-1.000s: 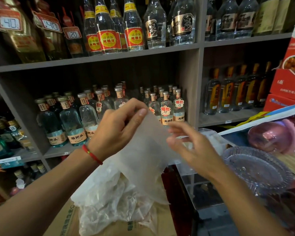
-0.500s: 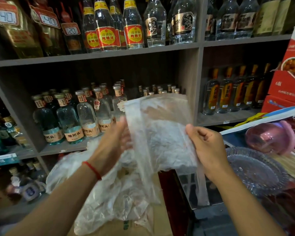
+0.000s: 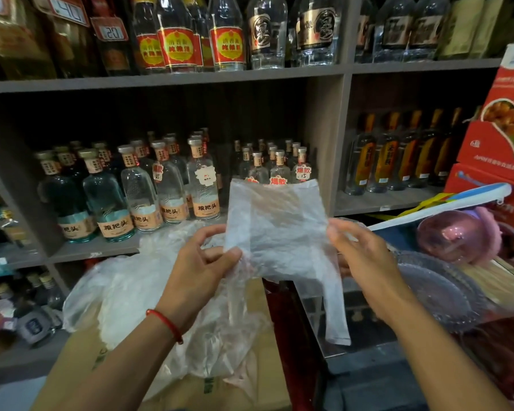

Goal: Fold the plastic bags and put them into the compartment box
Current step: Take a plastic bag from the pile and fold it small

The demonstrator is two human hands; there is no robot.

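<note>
Head view: I'm watching the left hand [image 3: 202, 262] pinching and the right hand [image 3: 365, 256] gripping a thin bag [image 3: 276, 226] held up above the bag pile [image 3: 125, 295]; the dangling handle could be snagging, spoiling the fold.

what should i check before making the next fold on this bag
1. Left hand pinches the plastic bag at its left edge: ok.
2. Right hand grips the bag's right edge: ok.
3. Bag spread flat between the hands: not ok, it is wrinkled and one handle strip hangs loose below.
4. Bag free of the pile of loose bags on the cardboard box: cannot tell, the lower left corner overlaps the pile.
5. Compartment box within reach: cannot tell, only a clear container edge shows below the right hand.
</note>
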